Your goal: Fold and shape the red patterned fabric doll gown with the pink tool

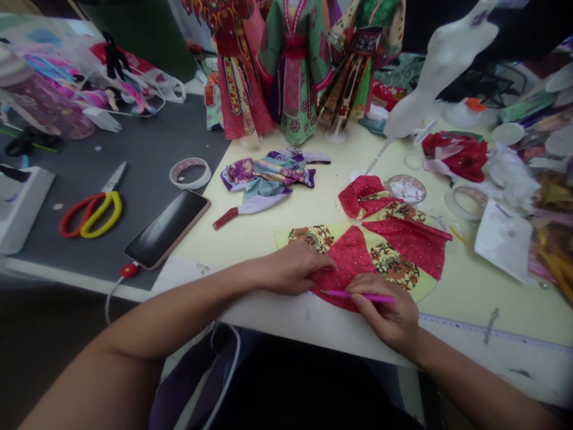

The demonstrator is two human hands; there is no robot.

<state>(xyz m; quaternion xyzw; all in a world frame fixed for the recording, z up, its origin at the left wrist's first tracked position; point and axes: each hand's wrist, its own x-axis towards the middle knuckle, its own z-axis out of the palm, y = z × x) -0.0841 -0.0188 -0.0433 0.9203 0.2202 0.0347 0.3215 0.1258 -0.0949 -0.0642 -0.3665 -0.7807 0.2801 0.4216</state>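
Note:
My left hand (290,270) lies flat on a fan-shaped patchwork of red and floral fabric panels (394,242), pressing its near edge and holding nothing. The patchwork rests on a pale yellow paper pattern (430,286). My right hand (385,313) grips a slim pink marker (358,294), whose tip points left and rests on a red panel near my left fingers. A crumpled red fabric piece (364,196) adjoins the patchwork's far side. The marker's tip is partly hidden by my fingers.
Costumed dolls (295,71) stand along the far edge beside a white mannequin form (441,71). To the left lie orange-and-yellow scissors (96,206), a phone (168,230) on a charging cable, and a tape roll (190,173). A folded floral garment (266,179) and fabric scraps (510,179) lie nearby.

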